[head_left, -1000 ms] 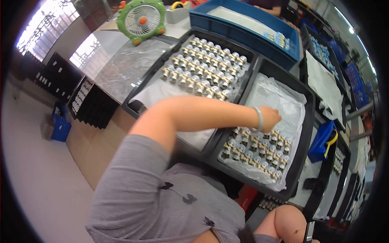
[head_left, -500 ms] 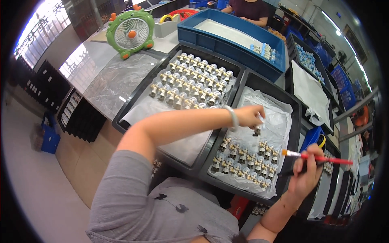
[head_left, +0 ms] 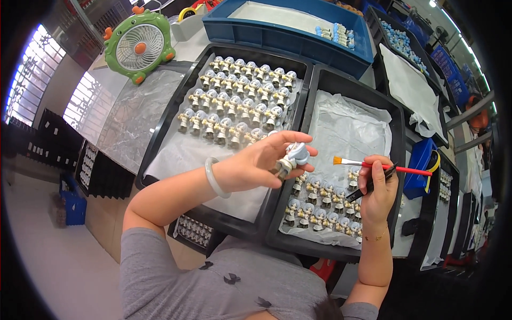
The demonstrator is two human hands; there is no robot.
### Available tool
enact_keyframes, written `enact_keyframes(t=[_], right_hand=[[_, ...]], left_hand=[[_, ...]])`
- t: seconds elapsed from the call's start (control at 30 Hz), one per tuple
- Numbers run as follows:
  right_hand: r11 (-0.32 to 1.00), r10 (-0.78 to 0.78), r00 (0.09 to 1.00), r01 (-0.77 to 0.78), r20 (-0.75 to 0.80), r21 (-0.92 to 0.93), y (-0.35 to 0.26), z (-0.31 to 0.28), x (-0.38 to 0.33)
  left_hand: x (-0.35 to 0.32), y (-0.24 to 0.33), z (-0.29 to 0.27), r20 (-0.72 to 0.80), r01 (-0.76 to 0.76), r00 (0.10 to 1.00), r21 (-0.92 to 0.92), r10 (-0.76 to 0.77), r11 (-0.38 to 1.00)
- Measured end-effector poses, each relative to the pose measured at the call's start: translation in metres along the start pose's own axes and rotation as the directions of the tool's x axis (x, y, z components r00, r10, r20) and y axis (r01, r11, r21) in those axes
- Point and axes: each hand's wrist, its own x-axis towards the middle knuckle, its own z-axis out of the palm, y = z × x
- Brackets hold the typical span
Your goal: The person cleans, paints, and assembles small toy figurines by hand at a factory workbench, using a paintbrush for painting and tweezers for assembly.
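My left hand point(head_left: 248, 168) holds a small figurine point(head_left: 294, 158) with pale blue-grey hair, lying tilted across the fingers between the two trays. Closed in my right hand point(head_left: 381, 194) is a flat paintbrush point(head_left: 410, 169) with a red handle, its orange bristles pointing left toward the figurine but apart from it. A dark pen-like tool point(head_left: 354, 197) also sits in that hand, angled down over the right black tray point(head_left: 397, 128). Below both hands, several similar figurines point(head_left: 319, 217) stand in rows on that tray's white liner.
More figurines point(head_left: 243, 104) fill rows in the left black tray point(head_left: 160, 136). Behind stands a blue bin point(head_left: 277, 40) with a few pale blue pieces. A green fan point(head_left: 140, 48) is at the far left. A small blue container point(head_left: 421, 165) sits right of my right hand.
My left hand has drawn back leftward from over the right tray, bringing the figurine with it and turning palm up. My right hand has moved left and up with the brush. The view has shifted.
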Motion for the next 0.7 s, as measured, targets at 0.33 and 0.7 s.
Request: enact_keyframes(t=[0.33,0.7], right_hand=[[0.991,-0.005,0.996,0.017,0.089,-0.131,0.004,0.004,-0.005],[0.811,-0.259,0.847,0.452,0.465,-0.371,-0.001,0.015,-0.015]], left_hand=[[-0.005,-0.01,-0.001,0.14,-0.223,0.908,0.96,0.394,0.172],[-0.006,-0.016,0.004,0.054,-0.051,0.937,0.999,0.344,-0.019]])
